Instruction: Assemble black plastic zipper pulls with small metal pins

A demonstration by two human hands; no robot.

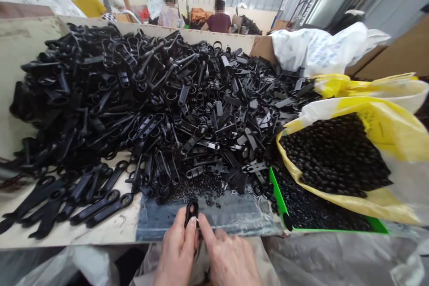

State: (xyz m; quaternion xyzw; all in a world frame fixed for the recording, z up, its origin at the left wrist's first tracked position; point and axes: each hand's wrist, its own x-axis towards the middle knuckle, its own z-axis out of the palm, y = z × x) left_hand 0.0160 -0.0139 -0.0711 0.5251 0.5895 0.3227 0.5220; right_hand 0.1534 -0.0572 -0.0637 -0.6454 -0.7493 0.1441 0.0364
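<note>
My left hand [177, 252] and my right hand [228, 257] meet at the near table edge, fingers pinched together on one black plastic loop piece [191, 210] held upright between them. Just beyond lies a grey mat [231, 216] scattered with tiny black bits. A big heap of black plastic handle parts [140, 98] covers the table behind it. Longer black handles [100, 203] lie loose to the left of my hands.
A green tray [279, 203] of small black beads sits at the right, with a yellow-and-white bag [395, 138] of more beads above it. White bags [318, 49] and cardboard stand behind. Three people sit far back. Plastic sheeting hangs below the table edge.
</note>
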